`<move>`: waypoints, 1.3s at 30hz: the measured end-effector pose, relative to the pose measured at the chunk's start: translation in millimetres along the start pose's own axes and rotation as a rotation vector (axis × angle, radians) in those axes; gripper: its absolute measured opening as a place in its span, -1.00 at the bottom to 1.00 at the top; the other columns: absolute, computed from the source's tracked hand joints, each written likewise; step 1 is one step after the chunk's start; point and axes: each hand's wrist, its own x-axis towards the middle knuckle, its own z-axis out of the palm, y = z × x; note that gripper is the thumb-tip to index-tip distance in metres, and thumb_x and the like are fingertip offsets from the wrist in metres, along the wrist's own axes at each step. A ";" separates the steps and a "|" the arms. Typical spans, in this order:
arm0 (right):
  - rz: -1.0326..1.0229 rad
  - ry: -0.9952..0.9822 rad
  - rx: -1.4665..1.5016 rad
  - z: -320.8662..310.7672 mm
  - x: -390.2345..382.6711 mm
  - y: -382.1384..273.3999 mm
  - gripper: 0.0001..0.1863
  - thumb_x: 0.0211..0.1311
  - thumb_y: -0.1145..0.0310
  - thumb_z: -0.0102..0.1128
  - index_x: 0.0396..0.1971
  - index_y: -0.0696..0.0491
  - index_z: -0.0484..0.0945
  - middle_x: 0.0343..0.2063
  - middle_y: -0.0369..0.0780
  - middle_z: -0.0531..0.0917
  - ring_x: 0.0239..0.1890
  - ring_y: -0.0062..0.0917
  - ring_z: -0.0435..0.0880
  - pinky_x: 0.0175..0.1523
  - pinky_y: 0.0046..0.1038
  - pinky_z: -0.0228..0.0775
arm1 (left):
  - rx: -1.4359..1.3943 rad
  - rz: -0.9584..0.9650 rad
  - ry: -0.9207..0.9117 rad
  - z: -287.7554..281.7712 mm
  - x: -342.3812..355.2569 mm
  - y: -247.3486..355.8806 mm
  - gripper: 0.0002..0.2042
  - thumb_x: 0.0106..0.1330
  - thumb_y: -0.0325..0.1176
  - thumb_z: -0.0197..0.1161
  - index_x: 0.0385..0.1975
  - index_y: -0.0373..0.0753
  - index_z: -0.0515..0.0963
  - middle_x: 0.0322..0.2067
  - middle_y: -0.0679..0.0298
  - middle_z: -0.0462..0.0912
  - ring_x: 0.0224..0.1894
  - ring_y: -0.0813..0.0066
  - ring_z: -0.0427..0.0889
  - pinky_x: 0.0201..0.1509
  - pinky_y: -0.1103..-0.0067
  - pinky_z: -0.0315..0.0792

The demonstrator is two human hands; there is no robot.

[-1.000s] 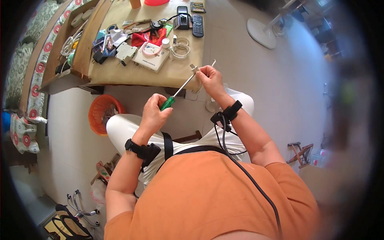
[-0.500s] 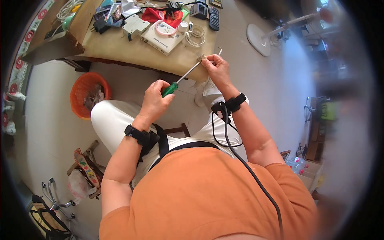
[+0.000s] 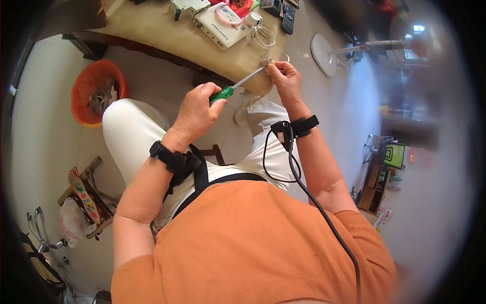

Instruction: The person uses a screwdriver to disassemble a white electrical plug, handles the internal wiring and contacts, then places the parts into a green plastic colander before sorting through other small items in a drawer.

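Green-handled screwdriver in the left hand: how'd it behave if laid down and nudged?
The screwdriver is probably stiff: its shaft looks straight and metallic. It may roll in an arc: the handle looks rounded and thicker. Handle shine hints at slight slipperiness.

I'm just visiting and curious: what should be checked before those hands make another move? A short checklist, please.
1. Left hand grips the green screwdriver by its handle: ok.
2. Right hand pinches the small piece: ok.
3. Screwdriver's shaft points toward that piece: ok.
4. Tip properly seated in it: cannot tell, too small.
5. Black cable clear of the screwdriver: ok.
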 end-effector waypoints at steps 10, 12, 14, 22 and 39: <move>0.013 -0.020 0.011 0.3 -3.6 -3.4 -0.84 0.05 0.39 0.27 -0.39 0.15 0.58 -0.54 -0.40 0.55 -0.52 -0.80 0.41 -0.40 -0.73 0.28 | -0.059 0.005 0.062 5.1 -4.0 -3.1 -0.83 0.10 -0.40 0.21 -0.33 -0.31 0.51 -0.51 0.21 0.55 -0.47 0.46 0.50 -0.34 0.57 0.40; 0.008 -0.018 -0.009 -0.1 -4.7 -4.1 -0.84 0.05 0.39 0.27 -0.39 0.15 0.58 -0.53 -0.39 0.55 -0.51 -0.80 0.42 -0.39 -0.73 0.29 | -0.032 -0.100 -0.031 -0.9 -2.8 -0.8 -0.79 0.08 -0.42 0.23 -0.29 -0.32 0.49 -0.45 0.18 0.55 -0.43 0.44 0.51 -0.31 0.56 0.41; -0.001 -0.015 -0.025 0.5 -4.5 -3.8 -0.84 0.05 0.40 0.27 -0.38 0.15 0.57 -0.52 -0.39 0.56 -0.50 -0.79 0.42 -0.38 -0.73 0.29 | -0.003 -0.201 -0.123 -4.2 -1.3 -0.8 -0.74 0.05 -0.43 0.25 -0.25 -0.32 0.46 -0.39 0.15 0.54 -0.38 0.41 0.52 -0.28 0.55 0.41; 0.020 -0.034 0.020 0.5 -4.6 -5.5 -0.85 0.06 0.41 0.28 -0.38 0.14 0.57 -0.50 -0.38 0.57 -0.48 -0.79 0.44 -0.36 -0.74 0.30 | 0.041 0.057 0.118 9.2 -5.2 -6.5 -0.80 0.09 -0.40 0.23 -0.32 -0.32 0.48 -0.53 0.17 0.55 -0.50 0.30 0.51 -0.35 0.52 0.40; 0.011 -0.029 0.046 -0.2 -4.0 -5.1 -0.84 0.08 0.42 0.27 -0.36 0.15 0.56 -0.49 -0.38 0.57 -0.49 -0.80 0.43 -0.37 -0.77 0.27 | -0.133 -0.236 -0.108 -4.0 -1.7 2.3 -0.81 0.06 -0.41 0.25 -0.38 -0.34 0.46 -0.44 0.16 0.53 -0.41 0.38 0.51 -0.32 0.52 0.38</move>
